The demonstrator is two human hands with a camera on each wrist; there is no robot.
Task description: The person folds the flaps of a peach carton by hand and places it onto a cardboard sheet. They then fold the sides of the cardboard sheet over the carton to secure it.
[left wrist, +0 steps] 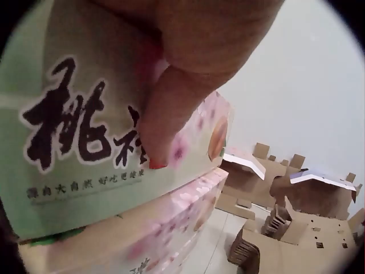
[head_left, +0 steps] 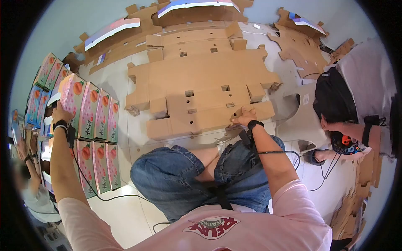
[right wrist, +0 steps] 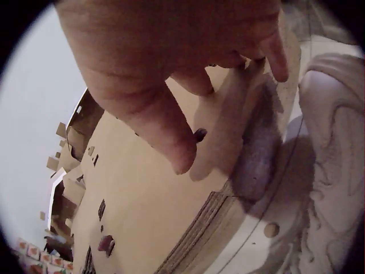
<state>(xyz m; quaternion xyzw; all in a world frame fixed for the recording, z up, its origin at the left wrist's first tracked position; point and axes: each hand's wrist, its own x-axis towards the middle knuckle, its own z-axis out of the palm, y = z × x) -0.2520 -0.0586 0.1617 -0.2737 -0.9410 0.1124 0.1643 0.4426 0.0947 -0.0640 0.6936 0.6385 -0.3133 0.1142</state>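
Observation:
My left hand (head_left: 63, 113) is at the inner end of a pink and green peach-print box (head_left: 72, 98) in the upper row on the left. In the left wrist view the thumb of the hand (left wrist: 188, 74) presses the printed face of the box (left wrist: 68, 188); its other fingers are hidden. My right hand (head_left: 246, 116) rests with spread fingers on the near edge of a stack of flat brown cardboard (head_left: 201, 77). The right wrist view shows that hand (right wrist: 165, 74) with its thumb on the top cardboard sheet (right wrist: 142, 188), beside a small hole.
More peach-print boxes (head_left: 99, 163) stand in rows at the left. Cardboard pieces (head_left: 299, 52) lie along the wall. At the right are a grey stool (head_left: 299, 121), a black bag (head_left: 335, 96) and another person's arm (head_left: 351, 130). Cables cross the floor.

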